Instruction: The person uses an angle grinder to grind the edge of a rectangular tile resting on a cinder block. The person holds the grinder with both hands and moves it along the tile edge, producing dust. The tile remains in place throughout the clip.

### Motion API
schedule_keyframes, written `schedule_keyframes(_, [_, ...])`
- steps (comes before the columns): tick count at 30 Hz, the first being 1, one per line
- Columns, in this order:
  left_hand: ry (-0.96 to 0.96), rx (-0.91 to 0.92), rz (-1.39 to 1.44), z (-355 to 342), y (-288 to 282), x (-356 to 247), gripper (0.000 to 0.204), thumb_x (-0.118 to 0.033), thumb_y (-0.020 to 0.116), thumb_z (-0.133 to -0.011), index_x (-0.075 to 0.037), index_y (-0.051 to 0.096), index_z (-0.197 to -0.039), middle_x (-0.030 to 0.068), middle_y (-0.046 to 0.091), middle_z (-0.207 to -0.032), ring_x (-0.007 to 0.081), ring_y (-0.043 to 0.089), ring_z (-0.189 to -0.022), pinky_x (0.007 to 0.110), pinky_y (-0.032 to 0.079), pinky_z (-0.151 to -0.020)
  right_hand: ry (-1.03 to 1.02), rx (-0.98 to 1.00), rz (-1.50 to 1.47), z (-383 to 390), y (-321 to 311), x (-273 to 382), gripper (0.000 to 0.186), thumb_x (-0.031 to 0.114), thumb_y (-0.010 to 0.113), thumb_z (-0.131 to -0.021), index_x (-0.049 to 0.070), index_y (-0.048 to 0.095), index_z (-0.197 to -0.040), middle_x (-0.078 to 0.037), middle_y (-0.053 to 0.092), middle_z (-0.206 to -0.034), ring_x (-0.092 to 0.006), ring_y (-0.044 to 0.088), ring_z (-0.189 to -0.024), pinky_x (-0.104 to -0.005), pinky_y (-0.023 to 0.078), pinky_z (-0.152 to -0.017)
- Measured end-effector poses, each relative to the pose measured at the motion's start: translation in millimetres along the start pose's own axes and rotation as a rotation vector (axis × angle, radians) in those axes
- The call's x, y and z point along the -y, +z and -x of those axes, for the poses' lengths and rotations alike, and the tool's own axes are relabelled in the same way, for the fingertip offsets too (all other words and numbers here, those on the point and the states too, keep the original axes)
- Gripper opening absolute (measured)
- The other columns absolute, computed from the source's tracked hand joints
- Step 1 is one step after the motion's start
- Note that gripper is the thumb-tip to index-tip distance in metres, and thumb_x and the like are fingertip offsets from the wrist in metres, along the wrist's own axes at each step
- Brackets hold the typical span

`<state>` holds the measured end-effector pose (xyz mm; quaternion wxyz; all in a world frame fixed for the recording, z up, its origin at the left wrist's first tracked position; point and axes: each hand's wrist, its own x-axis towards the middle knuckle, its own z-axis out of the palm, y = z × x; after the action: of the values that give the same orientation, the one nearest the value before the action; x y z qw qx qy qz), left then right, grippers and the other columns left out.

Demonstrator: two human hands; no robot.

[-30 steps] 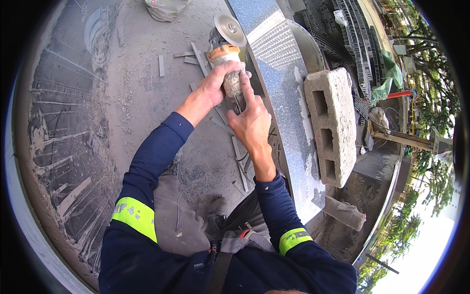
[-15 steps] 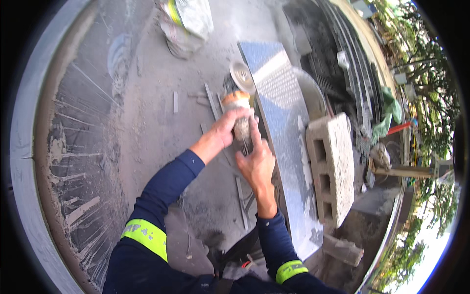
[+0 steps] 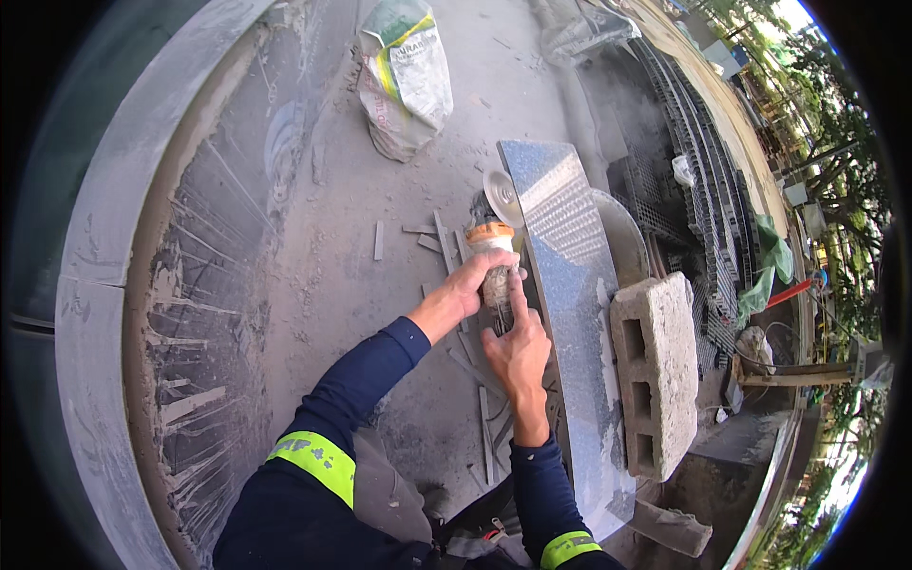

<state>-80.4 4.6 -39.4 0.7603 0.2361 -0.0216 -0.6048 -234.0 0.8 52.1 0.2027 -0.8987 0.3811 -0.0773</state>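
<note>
An angle grinder (image 3: 497,296) with a pale, dust-coated body, an orange collar and a round metal disc (image 3: 503,195) is held in both hands. My left hand (image 3: 472,280) wraps round the body just behind the collar. My right hand (image 3: 518,347) grips it farther back, index finger stretched along its side. The disc sits at the left edge of a long speckled blue-grey slab (image 3: 575,294), toward its far end. A rough concrete block (image 3: 665,370) rests on the slab's right side.
A crumpled white sack (image 3: 404,85) lies on the dusty floor (image 3: 323,266) ahead. Loose thin strips (image 3: 442,245) lie left of the slab. Dark grates (image 3: 698,190), green netting (image 3: 765,256) and a round sheet (image 3: 622,237) are on the right. A pale ledge (image 3: 95,332) borders the left.
The camera view has shifted, so slab, block, hands and grinder appear lower and farther right, and the sack shows fully. Both hands keep their hold on the grinder.
</note>
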Motion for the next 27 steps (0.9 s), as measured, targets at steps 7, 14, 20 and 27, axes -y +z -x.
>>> schedule_keyframes(7, [0.028,0.005,0.027,19.3,7.0,21.8,0.031,-0.023,0.08,-0.088,-0.007,0.065,-0.109,0.0051,0.07,-0.098,0.0205,0.073,-0.096,0.04,0.064,-0.082,-0.051,-0.026,-0.077,22.1,-9.1,-10.9,0.099,0.009,0.076,-0.074,0.026,0.04,-0.164,-0.019,0.065,-0.098,-0.0435,0.07,-0.086,-0.0535,0.059,-0.076])
schedule_keyframes(14, [0.043,0.006,-0.002,-2.1,5.9,0.2,0.032,-0.022,0.082,-0.086,-0.01,0.061,-0.108,0.0032,0.066,-0.095,0.0204,0.073,-0.091,0.04,0.064,-0.079,-0.039,0.02,0.018,-7.6,-5.3,-1.7,0.103,0.012,0.074,-0.074,0.021,0.031,-0.168,-0.025,0.069,-0.104,-0.0468,0.071,-0.093,-0.0534,0.059,-0.083])
schedule_keyframes(20, [0.02,0.031,0.008,-25.9,-3.9,-16.2,0.029,-0.02,0.081,-0.087,-0.011,0.062,-0.106,0.0033,0.069,-0.094,0.0195,0.073,-0.085,0.037,0.062,-0.074,-0.073,-0.071,-0.005,-28.2,8.4,-1.1,0.102,0.011,0.075,-0.072,0.02,0.036,-0.165,-0.026,0.069,-0.098,-0.0492,0.071,-0.087,-0.0561,0.059,-0.081])
schedule_keyframes(27, [-0.003,-0.01,-0.014,2.2,9.3,-1.4,0.027,-0.02,0.079,-0.089,-0.008,0.064,-0.109,0.0065,0.068,-0.097,0.0238,0.073,-0.098,0.04,0.062,-0.084,-0.033,-0.068,-0.014,-3.4,2.6,-10.6,0.098,0.011,0.076,-0.074,0.029,0.041,-0.163,-0.023,0.069,-0.1,-0.0471,0.072,-0.087,-0.0555,0.06,-0.078])
